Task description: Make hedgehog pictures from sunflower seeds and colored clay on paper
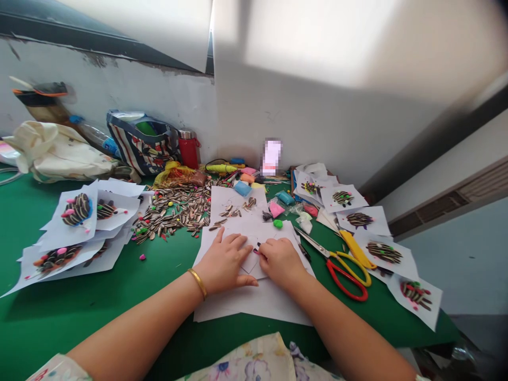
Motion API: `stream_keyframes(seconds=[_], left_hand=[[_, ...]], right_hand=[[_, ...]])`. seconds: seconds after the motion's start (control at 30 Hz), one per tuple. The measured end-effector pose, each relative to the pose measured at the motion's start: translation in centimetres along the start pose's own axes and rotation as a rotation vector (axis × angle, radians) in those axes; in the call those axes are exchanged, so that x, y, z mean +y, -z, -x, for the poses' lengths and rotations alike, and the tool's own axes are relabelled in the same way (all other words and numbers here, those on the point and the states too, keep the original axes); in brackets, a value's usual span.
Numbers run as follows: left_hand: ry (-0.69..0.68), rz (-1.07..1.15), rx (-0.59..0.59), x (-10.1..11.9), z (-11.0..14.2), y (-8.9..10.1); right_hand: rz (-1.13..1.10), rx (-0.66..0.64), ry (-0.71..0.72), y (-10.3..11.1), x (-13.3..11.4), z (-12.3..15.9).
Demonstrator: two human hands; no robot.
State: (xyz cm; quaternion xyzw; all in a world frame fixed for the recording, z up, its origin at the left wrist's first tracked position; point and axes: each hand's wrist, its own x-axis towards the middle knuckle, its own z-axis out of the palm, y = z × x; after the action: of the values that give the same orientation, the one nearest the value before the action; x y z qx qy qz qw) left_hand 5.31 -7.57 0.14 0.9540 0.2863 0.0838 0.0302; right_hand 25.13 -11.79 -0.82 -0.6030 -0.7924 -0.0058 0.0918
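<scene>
My left hand lies flat with spread fingers on a white paper sheet that bears faint drawn lines. Close beside it, my right hand is closed in a pinch over the same sheet. Small dark and pink bits show at its fingertips, too small to name. A lump of green modelling clay sits just beyond the right hand. Another paper behind holds loose sunflower seeds. Scissors with red and yellow handles lie to the right, blades toward the paper.
A big pile of sunflower seeds spreads at the back left. Finished-looking seed-and-clay pictures lie left and right. Clay packets, a yellow cutter, a red bottle, a striped bag and a phone stand around.
</scene>
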Motion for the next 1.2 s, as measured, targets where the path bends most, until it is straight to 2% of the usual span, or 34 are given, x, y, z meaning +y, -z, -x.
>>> stream_keyframes(seconds=[0.33,0.53,0.77,1.2], left_hand=[[-0.001,-0.003,0.000,0.1,0.0,0.1],[-0.005,0.004,-0.005,0.1,0.0,0.0],[-0.013,-0.019,-0.016,0.5,0.1,0.0],[0.003,-0.032,-0.017,0.8,0.1,0.1]], right_hand=[[-0.008,0.005,0.000,0.2,0.0,-0.1],[-0.046,0.065,-0.091,0.5,1.3,-0.1],[-0.036,0.027,-0.129,0.4,1.8,-0.2],[-0.063,0.049,-0.141,0.5,2.0,-0.2]])
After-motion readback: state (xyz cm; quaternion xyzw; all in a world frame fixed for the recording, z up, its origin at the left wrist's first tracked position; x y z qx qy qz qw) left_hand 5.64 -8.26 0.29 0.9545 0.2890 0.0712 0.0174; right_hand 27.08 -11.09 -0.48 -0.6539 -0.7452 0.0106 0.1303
